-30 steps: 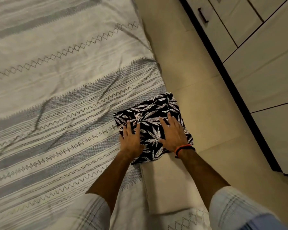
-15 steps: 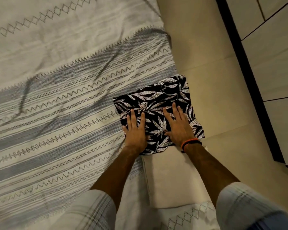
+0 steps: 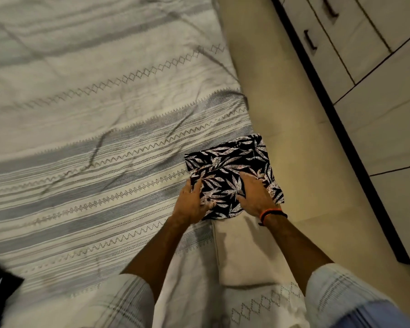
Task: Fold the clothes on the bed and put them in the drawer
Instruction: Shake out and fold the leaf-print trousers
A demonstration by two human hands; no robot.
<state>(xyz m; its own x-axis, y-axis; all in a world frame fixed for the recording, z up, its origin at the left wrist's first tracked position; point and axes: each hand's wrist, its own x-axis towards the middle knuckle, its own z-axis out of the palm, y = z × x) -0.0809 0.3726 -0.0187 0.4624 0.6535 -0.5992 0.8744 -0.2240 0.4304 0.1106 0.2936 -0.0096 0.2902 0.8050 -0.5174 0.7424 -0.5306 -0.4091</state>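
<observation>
A folded black garment with a white leaf print (image 3: 232,166) lies at the right edge of the bed (image 3: 92,114). My left hand (image 3: 191,203) sits at its near left edge, thumb on top of the fabric and fingers straight alongside it. My right hand (image 3: 255,196), with an orange band on the wrist, rests flat on the garment's near right part. Just in front of the garment lies a folded beige cloth (image 3: 246,254), between my forearms.
The bed has a striped grey and cream cover with wrinkles. A beige floor strip (image 3: 287,98) runs along the bed's right side. White drawers and cabinet fronts (image 3: 386,119) with dark handles (image 3: 310,42) stand at the right. A dark object (image 3: 0,285) is at the lower left edge.
My left hand has slid from the top of the garment to its left edge. My right hand has shifted slightly right on the fabric. The view has tilted up toward the cabinets.
</observation>
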